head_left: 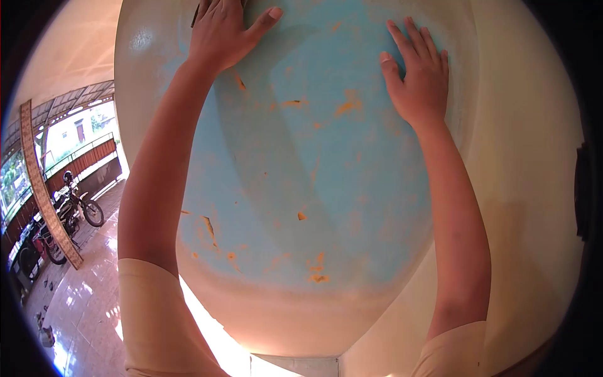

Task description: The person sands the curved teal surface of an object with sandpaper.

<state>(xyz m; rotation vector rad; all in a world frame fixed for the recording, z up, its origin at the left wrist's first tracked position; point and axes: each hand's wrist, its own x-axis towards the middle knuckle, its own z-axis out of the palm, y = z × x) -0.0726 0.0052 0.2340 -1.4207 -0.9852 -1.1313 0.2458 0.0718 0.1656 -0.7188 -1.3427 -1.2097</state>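
Note:
Before me rises a large curved surface, its middle a worn light-blue patch (370, 188) with orange spots and small chips. My left hand (223, 31) is pressed high against its upper left, thumb stretched to the side. Beneath its fingers, dark edges of a flat thing (195, 15) show on both sides; the frame's top cuts off the fingertips, and I cannot make out what the thing is. My right hand (419, 81) lies flat at the upper right of the blue patch, fingers spread, with nothing in it.
A cream wall (527, 157) stands close on the right. On the left, a tiled floor (88, 301) leads to parked motorcycles (78, 210), a slanting post (47, 188) and a red-brown fence (94, 157). Bright light comes from below the surface.

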